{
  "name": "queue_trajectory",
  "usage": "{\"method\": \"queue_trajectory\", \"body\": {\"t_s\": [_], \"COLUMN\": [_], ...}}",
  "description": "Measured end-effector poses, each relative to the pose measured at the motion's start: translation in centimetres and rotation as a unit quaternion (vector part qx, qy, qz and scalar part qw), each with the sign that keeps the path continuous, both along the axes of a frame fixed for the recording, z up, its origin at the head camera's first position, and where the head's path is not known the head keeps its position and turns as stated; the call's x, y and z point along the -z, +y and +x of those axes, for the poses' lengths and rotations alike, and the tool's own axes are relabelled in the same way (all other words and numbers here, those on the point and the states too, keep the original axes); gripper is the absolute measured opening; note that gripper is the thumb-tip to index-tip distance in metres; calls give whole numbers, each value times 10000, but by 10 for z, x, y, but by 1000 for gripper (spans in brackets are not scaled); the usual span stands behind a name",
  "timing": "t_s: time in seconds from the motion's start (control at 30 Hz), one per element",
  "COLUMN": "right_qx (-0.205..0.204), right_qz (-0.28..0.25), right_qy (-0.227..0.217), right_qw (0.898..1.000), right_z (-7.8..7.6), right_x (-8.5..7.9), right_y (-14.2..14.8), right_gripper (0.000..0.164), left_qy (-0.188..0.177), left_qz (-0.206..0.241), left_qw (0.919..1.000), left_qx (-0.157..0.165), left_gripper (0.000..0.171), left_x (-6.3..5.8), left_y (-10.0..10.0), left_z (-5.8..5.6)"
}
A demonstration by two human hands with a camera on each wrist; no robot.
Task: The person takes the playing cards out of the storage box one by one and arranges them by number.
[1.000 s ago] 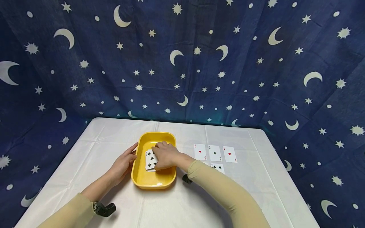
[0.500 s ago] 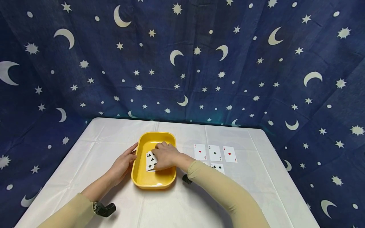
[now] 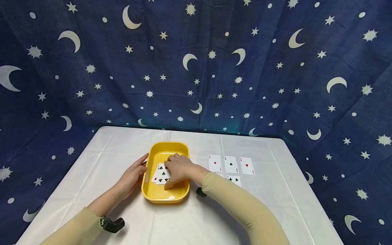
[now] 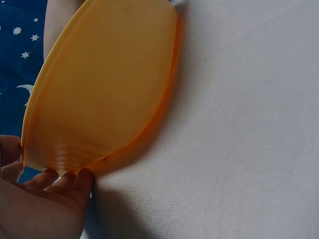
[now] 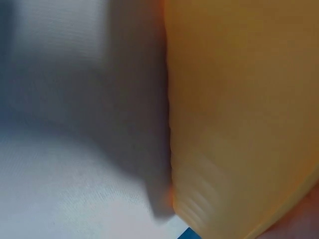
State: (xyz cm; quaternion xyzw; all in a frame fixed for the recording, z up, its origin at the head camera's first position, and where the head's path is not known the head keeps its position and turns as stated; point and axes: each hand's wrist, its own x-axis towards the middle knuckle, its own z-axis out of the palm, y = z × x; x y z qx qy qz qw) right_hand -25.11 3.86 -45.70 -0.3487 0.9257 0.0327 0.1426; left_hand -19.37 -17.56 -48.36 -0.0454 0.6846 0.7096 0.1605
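Before a starry curtain (image 3: 173, 37), the white table (image 3: 281, 185) holds a tray (image 3: 155, 193) nearer its left edge; your loosely extended left hand (image 3: 131, 176) touches it; your right hand (image 3: 179, 168), grip hidden, partly covers cards (image 3: 161, 174) inside.

this looks like a curtained booth, with star-and-moon cloth (image 3: 196, 68) behind and beside a white-covered table (image 3: 171, 221)
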Motion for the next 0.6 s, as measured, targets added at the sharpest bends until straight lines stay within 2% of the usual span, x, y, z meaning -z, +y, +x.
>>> {"method": "queue_trajectory", "body": {"t_s": [0.07, 0.23, 0.43, 0.6], "right_qx": [-26, -56, 3, -11], "right_qz": [18, 5, -59, -232], "right_qy": [50, 156, 150, 114], "right_qw": [10000, 9999, 9999, 9997], "right_z": [0, 0, -1, -2], "right_x": [0, 2, 4, 1], "right_y": [1, 0, 0, 1], "right_gripper": [95, 85, 80, 82], "left_qy": [-27, -39, -21, -34], "left_qz": [-39, -70, -63, -48], "left_qw": [10000, 10000, 10000, 10000], "left_qx": [-26, -59, -52, -28], "left_gripper": [68, 68, 67, 67], "left_x": [0, 1, 1, 0], "left_y": [0, 0, 0, 1], "left_z": [-1, -1, 0, 0]}}
